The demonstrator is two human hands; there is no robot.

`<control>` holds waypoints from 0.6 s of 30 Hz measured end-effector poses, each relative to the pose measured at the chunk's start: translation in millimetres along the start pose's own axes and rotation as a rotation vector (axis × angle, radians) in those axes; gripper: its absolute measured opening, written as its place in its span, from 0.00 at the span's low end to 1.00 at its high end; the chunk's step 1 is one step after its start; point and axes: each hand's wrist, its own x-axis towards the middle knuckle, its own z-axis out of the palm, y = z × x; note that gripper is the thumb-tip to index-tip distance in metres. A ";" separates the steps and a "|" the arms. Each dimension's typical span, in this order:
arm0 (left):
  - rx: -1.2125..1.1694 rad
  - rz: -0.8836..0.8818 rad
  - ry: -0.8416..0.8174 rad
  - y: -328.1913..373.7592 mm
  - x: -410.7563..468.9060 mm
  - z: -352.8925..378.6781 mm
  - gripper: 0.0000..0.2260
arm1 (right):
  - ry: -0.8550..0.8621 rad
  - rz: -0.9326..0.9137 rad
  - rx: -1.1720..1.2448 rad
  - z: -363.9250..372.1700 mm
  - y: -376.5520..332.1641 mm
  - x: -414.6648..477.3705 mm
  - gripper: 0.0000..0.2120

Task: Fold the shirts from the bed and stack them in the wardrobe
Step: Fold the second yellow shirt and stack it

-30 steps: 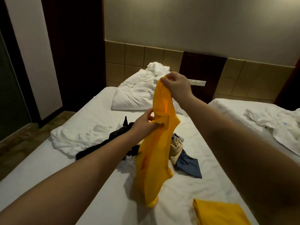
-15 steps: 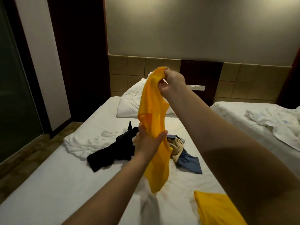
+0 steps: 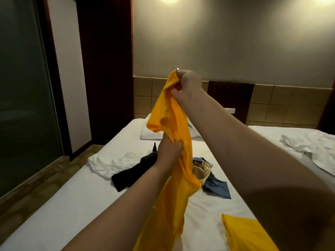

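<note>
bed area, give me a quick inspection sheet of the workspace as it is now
surface: white bed, sheet rumpled at the left side
job's things: yellow shirt held up in the air, bunched; second yellow shirt lying flat near the bed's front right
clutter: black garment, blue garment, beige garment, white cloth, pillow
grippers: right hand grips the shirt's top; left hand grips it lower down
cables: nothing seen
surroundings: second bed at right with white cloth, wall switch, glass panel at left; wardrobe not identifiable
</note>
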 end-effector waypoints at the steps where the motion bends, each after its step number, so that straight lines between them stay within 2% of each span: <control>1: -0.063 -0.050 -0.049 -0.6 -2.1 -4.3 0.18 | 0.048 -0.017 -0.050 -8.5 3.1 5.9 0.10; 2: -0.136 -0.098 -0.096 -1.1 -4.7 -9.8 0.16 | 0.109 -0.014 -0.056 -19.9 3.5 9.2 0.09; 4: -0.244 -0.126 -0.154 -3.2 -4.8 -24.4 0.13 | 0.118 -0.035 -0.328 -53.6 13.6 23.7 0.13; 6: -0.236 -0.113 -0.218 -5.2 -0.8 -40.1 0.11 | 0.117 -0.011 -0.411 -92.6 25.2 31.5 0.16; 9: -0.162 -0.104 -0.353 -7.5 3.3 -54.1 0.06 | 0.182 0.090 -0.559 -139.3 36.3 24.7 0.15; 12: -0.132 -0.118 -0.442 -12.3 4.0 -54.1 0.06 | 0.016 -0.011 -0.877 -162.7 47.3 12.5 0.17; 14: -0.098 -0.146 -0.467 -14.5 3.8 -50.1 0.05 | -0.244 -0.035 -0.990 -169.0 57.6 -9.6 0.17; 16: -0.093 -0.164 -0.475 -16.0 5.2 -47.1 0.06 | -0.381 0.036 -0.937 -175.2 71.0 -35.3 0.09; 18: -0.115 -0.168 -0.512 -18.3 8.2 -44.3 0.11 | -0.379 0.097 -0.829 -181.3 87.2 -58.1 0.08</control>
